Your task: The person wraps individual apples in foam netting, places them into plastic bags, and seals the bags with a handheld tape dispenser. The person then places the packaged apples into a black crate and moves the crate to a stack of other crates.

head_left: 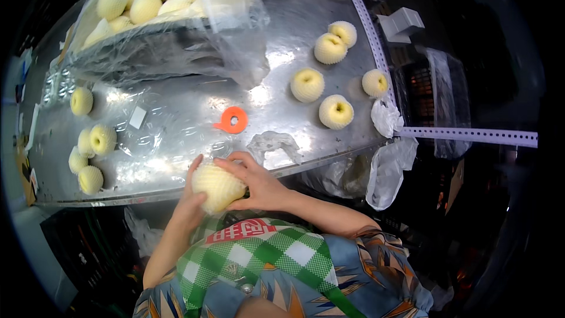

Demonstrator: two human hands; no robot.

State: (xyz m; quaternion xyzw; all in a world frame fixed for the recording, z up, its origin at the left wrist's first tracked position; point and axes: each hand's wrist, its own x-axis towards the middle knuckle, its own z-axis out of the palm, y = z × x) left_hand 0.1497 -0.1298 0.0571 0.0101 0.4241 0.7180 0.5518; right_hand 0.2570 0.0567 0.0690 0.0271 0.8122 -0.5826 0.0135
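Note:
In front of my apron I hold a round fruit in a pale yellow foam net point(219, 189), just off the table's near edge. My left hand point(190, 199) cups its left side. The fingers and thumb of my right hand point(260, 184) close over its top and right side. The net hides the fruit's skin, so its kind is unclear. Beyond my hands, an orange tape roll point(225, 122) lies on the metal table point(194, 97). To its right sits a crumpled piece of clear plastic point(273, 144).
A plastic-lined box point(176, 53) of netted fruits stands at the far left. Several more netted fruits point(307, 85) sit on the right, and others point(103, 139) on the left beside a small white card point(138, 117). Perforated metal strips point(471, 134) and plastic bags point(388, 171) border the right.

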